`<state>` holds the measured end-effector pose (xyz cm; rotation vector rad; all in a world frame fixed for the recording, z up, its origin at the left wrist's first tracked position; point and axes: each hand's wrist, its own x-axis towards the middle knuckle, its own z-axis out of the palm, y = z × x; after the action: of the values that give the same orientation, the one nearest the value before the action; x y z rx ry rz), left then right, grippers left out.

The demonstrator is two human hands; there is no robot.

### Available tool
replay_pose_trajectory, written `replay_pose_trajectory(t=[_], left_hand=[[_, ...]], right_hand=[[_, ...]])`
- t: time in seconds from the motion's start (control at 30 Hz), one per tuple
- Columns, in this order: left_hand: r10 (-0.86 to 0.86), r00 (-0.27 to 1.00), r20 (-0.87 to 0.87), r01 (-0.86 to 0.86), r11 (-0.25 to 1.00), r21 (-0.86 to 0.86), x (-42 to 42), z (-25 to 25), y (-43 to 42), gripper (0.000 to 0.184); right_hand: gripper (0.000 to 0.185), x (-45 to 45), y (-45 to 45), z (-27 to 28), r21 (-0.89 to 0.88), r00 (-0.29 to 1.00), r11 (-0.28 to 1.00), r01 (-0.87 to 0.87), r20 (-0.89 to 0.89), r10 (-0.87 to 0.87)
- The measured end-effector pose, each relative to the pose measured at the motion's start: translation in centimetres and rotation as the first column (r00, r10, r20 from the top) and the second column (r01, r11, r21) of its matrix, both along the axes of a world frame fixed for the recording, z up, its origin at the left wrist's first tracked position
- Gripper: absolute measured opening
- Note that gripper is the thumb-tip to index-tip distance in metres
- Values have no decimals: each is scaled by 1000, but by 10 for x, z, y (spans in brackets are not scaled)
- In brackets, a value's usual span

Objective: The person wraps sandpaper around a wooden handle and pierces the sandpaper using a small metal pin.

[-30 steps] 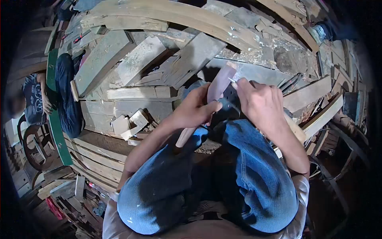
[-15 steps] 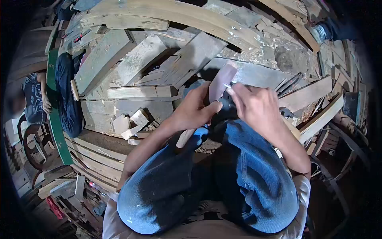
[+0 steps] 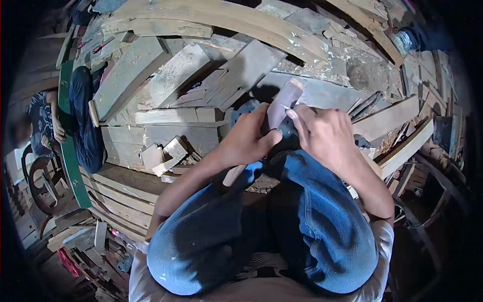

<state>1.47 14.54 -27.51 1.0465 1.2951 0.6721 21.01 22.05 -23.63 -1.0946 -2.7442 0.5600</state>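
Note:
My left hand (image 3: 250, 136) is closed around a short purple-grey wooden piece (image 3: 285, 104) with a bare, rough upper end. It tilts up to the right above my knees. My right hand (image 3: 324, 131) pinches a thin pointed tool (image 3: 287, 106), whose pale tip touches or nearly touches the face of the piece. The rest of the tool is hidden in my fingers, so its kind does not show. Below my left hand a pale wooden stick end (image 3: 234, 174) sticks out; what it belongs to is hidden. A dark, holed object (image 3: 288, 135) lies behind the hands.
Wooden boards and offcuts (image 3: 181, 73) cover the ground ahead. Small blocks (image 3: 173, 151) lie left of my arm. Dark metal tools (image 3: 367, 104) rest at the right beside a plank (image 3: 390, 120). At far left another person (image 3: 43, 121) sits by a green board (image 3: 70, 136).
The purple-grey piece has turned slightly, its upper end shifting right. The pointed tool's tip lies a little differently against it. At far left, the other person's hands have shifted slightly.

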Motion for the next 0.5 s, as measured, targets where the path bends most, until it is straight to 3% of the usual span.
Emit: replay_pose_trajectory(t=[0.07, 0.17, 0.23, 0.3, 0.37, 0.5], left_hand=[[-10, 999, -39, 12, 998, 69, 1, -7, -2, 36], [19, 993, -117, -7, 995, 102, 4, -6, -2, 38], [-14, 963, -268, 72, 976, 206, 4, 5, 0, 39], [-12, 951, -310, 76, 977, 198, 5, 10, 2, 40], [-11, 909, -416, 104, 974, 201, 7, 18, 3, 39], [-24, 923, -383, 97, 980, 173, 7, 18, 2, 39]], right_hand=[[25, 3, 10, -6, -40, 999, 999, 15, -34, -17], [27, 2, 16, -3, 44, 997, 996, 75, -7, -75], [28, 2, 8, 1, 23, 999, 999, 33, -35, -32], [28, 1, 12, -3, -40, 999, 999, 28, -25, -29], [28, 1, 18, -3, 15, 999, 999, 52, -18, -51], [27, 1, 9, 2, 8, 999, 1000, 27, -31, -27]])
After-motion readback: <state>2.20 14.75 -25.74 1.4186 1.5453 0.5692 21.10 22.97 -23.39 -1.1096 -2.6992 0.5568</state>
